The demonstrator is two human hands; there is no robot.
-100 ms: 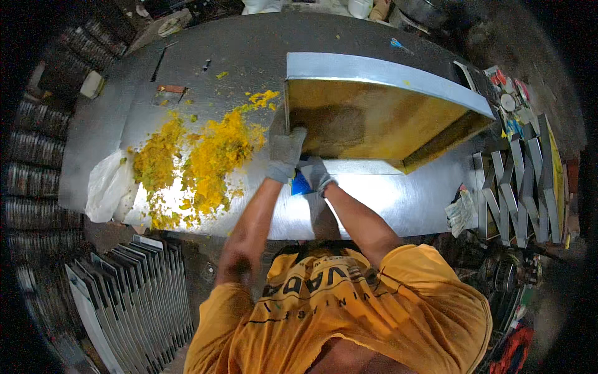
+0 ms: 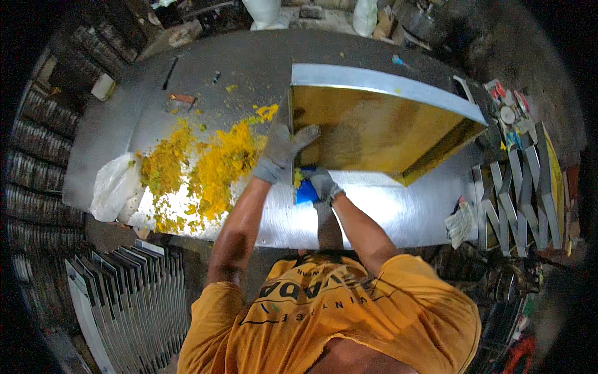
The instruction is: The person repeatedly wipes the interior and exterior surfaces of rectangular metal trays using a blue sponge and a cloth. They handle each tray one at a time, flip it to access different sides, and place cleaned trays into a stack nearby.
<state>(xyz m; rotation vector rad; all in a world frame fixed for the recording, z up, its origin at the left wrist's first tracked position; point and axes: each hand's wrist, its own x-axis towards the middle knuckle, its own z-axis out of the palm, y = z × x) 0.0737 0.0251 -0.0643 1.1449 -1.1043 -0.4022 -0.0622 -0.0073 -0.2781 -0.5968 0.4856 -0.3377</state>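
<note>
With the grey-gloved left hand (image 2: 280, 149), gripping the left wall of a large, shallow, silver-walled metal tray (image 2: 358, 128) with a yellow-brown stained inside: closed on the metal, with the thumb stretched over the inner face. With the grey-gloved right hand (image 2: 326, 186), closed, by the look of it, on a small, flat, blue piece (image 2: 305, 194); impossible to make out every finger. As for the tray, tilted up ahead and to the right of the left hand, just beyond the right, with the stained inside turned back toward both hands.

Judging from the pose, keep the left grip firm, to steady the tilt with 1 hand. Keep the left thumb clear of the blue piece, so close below. Hold the blue piece low and controlled, and take care at the tray corner nearest the right hand, likely an awkward place to reach.

Mind the loose, bright yellow, crumbly heap (image 2: 227, 156) just left of the left hand, spread over the shiny grey metal bench (image 2: 398, 215): avoid dragging the tray through it. Allow room, too, well right of the right hand, beside a row of bent silver metal plates (image 2: 516, 187).
</note>
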